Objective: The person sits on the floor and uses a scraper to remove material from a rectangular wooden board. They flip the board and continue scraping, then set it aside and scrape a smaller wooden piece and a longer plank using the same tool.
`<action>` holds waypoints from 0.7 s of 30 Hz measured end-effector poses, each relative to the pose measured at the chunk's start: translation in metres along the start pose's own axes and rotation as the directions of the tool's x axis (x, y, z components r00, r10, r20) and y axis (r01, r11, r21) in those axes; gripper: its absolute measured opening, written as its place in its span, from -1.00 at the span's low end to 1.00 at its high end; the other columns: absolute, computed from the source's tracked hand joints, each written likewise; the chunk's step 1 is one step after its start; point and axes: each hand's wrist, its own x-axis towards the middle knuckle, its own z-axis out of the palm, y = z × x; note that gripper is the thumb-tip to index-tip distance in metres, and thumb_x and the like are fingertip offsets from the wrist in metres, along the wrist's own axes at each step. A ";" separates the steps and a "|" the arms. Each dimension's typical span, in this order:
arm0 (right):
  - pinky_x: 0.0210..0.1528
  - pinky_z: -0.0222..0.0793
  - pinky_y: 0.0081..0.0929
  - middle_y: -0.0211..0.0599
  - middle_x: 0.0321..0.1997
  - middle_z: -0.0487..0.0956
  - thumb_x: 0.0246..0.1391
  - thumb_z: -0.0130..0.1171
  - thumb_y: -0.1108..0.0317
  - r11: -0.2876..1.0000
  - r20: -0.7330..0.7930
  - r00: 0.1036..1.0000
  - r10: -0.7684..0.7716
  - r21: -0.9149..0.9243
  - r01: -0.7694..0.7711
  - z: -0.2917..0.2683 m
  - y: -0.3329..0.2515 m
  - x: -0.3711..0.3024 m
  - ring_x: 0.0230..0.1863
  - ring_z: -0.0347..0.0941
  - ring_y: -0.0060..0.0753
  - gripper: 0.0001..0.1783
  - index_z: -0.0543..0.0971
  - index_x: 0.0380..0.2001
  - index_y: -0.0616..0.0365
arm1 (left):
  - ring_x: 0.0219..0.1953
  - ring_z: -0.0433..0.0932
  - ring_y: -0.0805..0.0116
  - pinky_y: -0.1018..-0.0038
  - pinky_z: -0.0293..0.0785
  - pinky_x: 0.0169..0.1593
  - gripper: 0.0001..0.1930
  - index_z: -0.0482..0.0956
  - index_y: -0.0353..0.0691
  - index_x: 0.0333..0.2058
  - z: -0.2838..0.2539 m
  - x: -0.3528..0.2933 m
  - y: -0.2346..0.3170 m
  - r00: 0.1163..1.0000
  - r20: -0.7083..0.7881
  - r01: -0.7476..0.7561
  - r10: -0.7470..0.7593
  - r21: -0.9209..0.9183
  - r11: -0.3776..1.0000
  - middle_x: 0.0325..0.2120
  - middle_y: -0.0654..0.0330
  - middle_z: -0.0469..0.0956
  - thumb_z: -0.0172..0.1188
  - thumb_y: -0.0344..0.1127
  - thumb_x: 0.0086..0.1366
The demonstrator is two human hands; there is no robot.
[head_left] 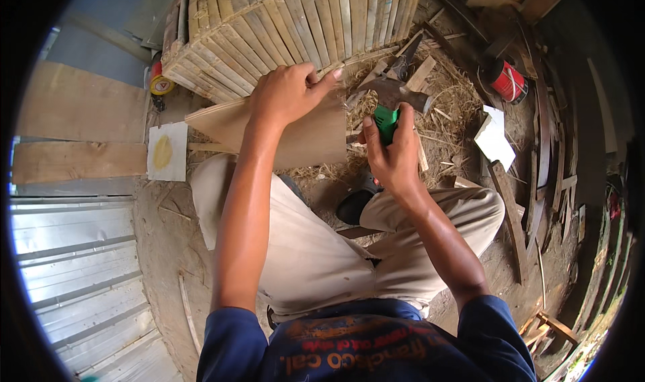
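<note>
A thin brown plywood board (312,137) stands tilted in front of my bent legs, beside the slatted wooden stack. My left hand (289,94) is closed over the board's upper edge, its thumb stretched to the right along it. Just right of the board, my right hand (396,147) grips a green tool (386,121) with slots in its casing. Most of that tool is hidden by the fingers, so its exact kind does not show. Past it lies a flat brown piece (393,94) on the shavings.
A slatted wooden stack (289,32) rises at the far side. Wood shavings (447,137) and offcuts litter the floor. A red and black can (508,81), white broken pieces (495,140) and planks (510,214) lie right. Corrugated metal (80,261) and a yellow-stained white sheet (167,151) are left.
</note>
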 end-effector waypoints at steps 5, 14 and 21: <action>-0.51 0.37 -0.31 0.02 -0.47 0.58 0.26 0.19 0.43 0.988 0.073 0.996 -0.043 -0.143 0.053 -0.001 -0.007 0.010 -0.52 0.60 -0.18 -0.58 0.24 0.06 0.26 | -0.42 0.65 -0.01 0.19 0.51 -0.31 -0.37 0.66 -0.25 -0.47 -0.002 -0.002 -0.003 1.000 0.012 0.016 -0.016 0.006 1.000 -0.54 0.04 0.65 0.14 0.31 0.30; -0.54 0.37 -0.32 0.02 -0.49 0.58 0.26 0.18 0.46 0.978 0.093 0.991 -0.097 -0.176 0.112 0.004 -0.006 0.002 -0.59 0.54 -0.15 -0.55 0.20 0.09 0.28 | -0.42 0.65 -0.04 0.17 0.52 -0.31 -0.38 0.67 -0.23 -0.46 -0.003 -0.001 0.000 1.000 -0.004 0.013 -0.013 0.024 1.000 -0.54 0.00 0.65 0.14 0.32 0.30; -0.57 0.34 -0.38 -0.02 -0.51 0.57 0.27 0.18 0.45 0.983 -0.016 0.988 -0.151 -0.104 0.148 0.003 0.000 0.001 -0.59 0.53 -0.27 -0.58 0.23 0.06 0.32 | -0.44 0.64 -0.03 0.16 0.51 -0.33 -0.40 0.67 -0.20 -0.47 -0.001 -0.002 0.000 1.000 -0.014 0.019 -0.019 0.035 0.999 -0.58 0.04 0.63 0.15 0.30 0.29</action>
